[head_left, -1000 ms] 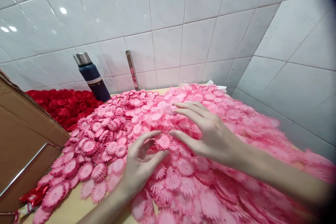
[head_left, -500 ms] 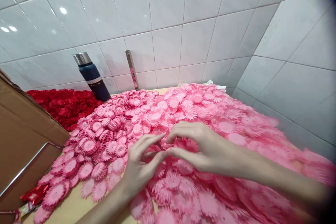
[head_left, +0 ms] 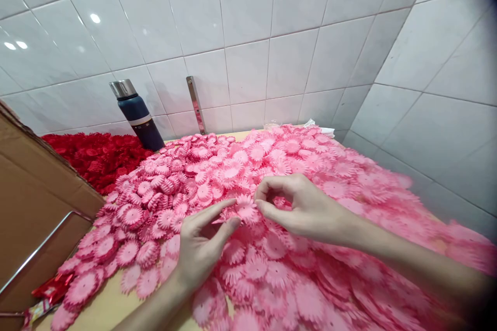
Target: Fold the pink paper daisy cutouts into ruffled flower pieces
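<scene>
Pink scalloped discs (head_left: 275, 274) lie heaped over the table, some with small centre holes. My left hand (head_left: 204, 238) is low over the middle of the heap, its thumb and forefinger apart around the edge of a pink piece that blends with those behind it; whether it grips this piece is unclear. Just to the right, my right hand (head_left: 295, 204) has thumb and forefinger tips pressed together at the edge of a pink disc (head_left: 246, 208). Anything between those fingertips is too small to make out.
A dark blue bottle (head_left: 142, 121) stands at the back left beside red discs (head_left: 101, 158). A cardboard box (head_left: 42, 191) borders the left side, near a red wrapper (head_left: 53, 289). A metal strip (head_left: 196, 105) leans on the tiled wall (head_left: 248, 5).
My hands, whose fingertips were together, have parted slightly. The right fingers have closed into a pinch, while the left thumb and forefinger have spread.
</scene>
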A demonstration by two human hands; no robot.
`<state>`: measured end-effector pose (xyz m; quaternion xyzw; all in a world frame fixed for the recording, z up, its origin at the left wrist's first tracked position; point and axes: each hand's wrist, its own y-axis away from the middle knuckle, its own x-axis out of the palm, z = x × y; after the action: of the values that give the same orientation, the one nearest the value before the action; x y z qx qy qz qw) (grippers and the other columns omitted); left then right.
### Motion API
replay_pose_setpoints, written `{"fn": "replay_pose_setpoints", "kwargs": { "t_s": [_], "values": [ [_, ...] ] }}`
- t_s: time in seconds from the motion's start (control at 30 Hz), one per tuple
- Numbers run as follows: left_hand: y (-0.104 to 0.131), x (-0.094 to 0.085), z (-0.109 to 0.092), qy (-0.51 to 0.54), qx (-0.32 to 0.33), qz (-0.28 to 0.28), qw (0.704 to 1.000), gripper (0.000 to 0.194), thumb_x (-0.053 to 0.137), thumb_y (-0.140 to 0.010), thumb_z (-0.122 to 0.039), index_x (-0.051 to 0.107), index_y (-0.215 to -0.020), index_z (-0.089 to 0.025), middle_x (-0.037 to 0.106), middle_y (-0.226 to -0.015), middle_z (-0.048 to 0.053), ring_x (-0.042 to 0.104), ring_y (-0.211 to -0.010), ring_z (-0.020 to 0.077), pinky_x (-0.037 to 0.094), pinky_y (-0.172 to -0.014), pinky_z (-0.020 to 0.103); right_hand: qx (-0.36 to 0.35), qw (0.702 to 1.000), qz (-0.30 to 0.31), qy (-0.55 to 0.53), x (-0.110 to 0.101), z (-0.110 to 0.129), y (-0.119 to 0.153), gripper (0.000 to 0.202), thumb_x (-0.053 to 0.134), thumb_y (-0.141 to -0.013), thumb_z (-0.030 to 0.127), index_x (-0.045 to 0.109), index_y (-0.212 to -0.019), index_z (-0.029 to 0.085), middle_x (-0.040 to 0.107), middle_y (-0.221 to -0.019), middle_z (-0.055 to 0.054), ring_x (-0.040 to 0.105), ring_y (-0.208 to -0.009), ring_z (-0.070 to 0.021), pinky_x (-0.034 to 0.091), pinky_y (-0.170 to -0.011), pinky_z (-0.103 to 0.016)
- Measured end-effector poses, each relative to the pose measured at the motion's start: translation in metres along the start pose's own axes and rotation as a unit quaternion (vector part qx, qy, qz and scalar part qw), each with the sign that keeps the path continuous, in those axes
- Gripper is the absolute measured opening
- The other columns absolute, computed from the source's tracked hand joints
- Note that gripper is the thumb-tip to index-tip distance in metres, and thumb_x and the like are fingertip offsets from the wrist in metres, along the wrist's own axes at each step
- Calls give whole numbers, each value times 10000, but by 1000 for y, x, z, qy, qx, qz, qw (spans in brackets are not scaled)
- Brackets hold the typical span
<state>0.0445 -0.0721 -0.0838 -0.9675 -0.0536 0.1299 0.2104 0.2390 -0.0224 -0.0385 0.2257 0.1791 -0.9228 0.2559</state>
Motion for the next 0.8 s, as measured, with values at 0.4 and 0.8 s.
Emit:
{"fn": "replay_pose_setpoints", "kwargs": {
  "t_s": [0.4, 0.8],
  "values": [
    [2, -2, 7, -25, 119, 43, 992, 471, 762, -726, -55, 715, -1112, -321, 785, -981, -24, 745, -754, 110, 594, -701, 143, 19, 999, 23, 12, 5, 4, 2, 130, 694, -783, 282, 632, -763, 170, 651, -690, -12, 564, -614, -131, 426, -546, -253],
    [7, 3, 7, 34, 57, 7, 998, 318, 765, -715, -50, 767, -942, -274, 792, -924, -8, 758, -794, 155, 628, -762, 226, 69, 987, 66, -127, 11, -2, 2, 180, 589, -798, 173, 518, -632, 174, 556, -606, 16, 489, -550, -102, 371, -501, -236]
  ]
}}
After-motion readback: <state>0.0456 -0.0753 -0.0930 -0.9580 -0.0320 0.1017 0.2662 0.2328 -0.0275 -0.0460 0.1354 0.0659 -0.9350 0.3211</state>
